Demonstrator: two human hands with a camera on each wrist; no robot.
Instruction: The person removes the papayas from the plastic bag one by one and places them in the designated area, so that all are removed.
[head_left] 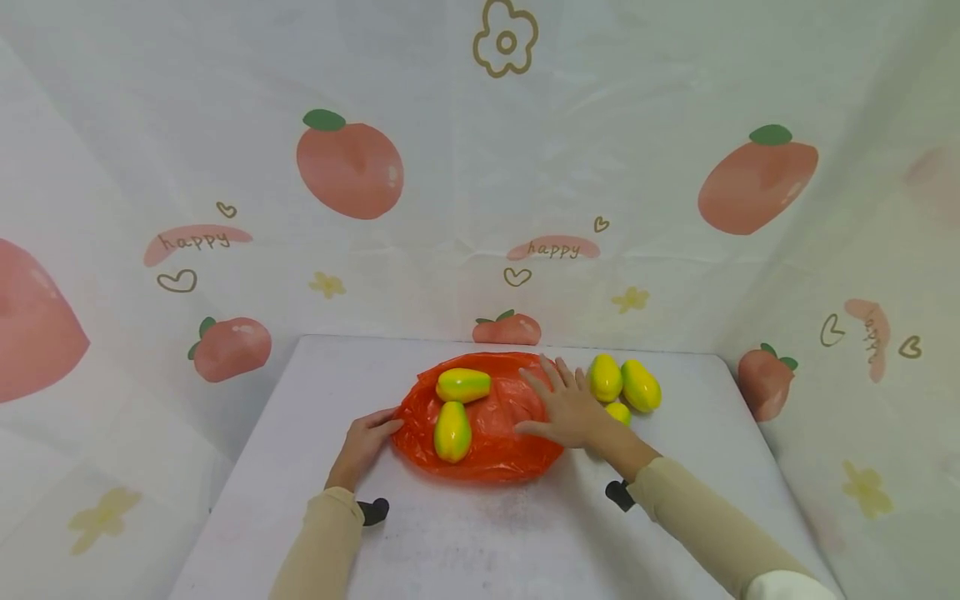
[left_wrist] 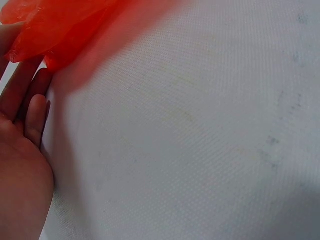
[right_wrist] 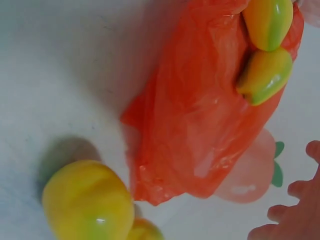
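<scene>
A red plastic bag (head_left: 510, 417) lies spread across the white desk (head_left: 480, 542), and the person's left hand (head_left: 363, 446) is at its left edge. That grip is closed on the rim, thumb above the film and fingers beneath it. The right hand (head_left: 566, 408) is over the bag's right end, fingers spread wide, its grip fully open with nothing held.

Toward the bag's left part sit two yellow-green fruits like papayas: the far papaya (head_left: 463, 386) lies crosswise close to the bag's back edge, and the near papaya (head_left: 452, 433) points toward the bag's front edge, its tip touching the other. From here I can't be sure whether they lie inside the bag or on top of it.

Just beyond the bag's right end are three more on the bare desk: the upright papaya (head_left: 604, 377), the outermost papaya (head_left: 641, 387) beside it, and the half-hidden papaya (head_left: 618, 412) behind the right hand. Beige sleeves (head_left: 318, 550) reach in from the bag's front side, and a fruit-printed cloth (head_left: 450, 275) hangs behind it.
</scene>
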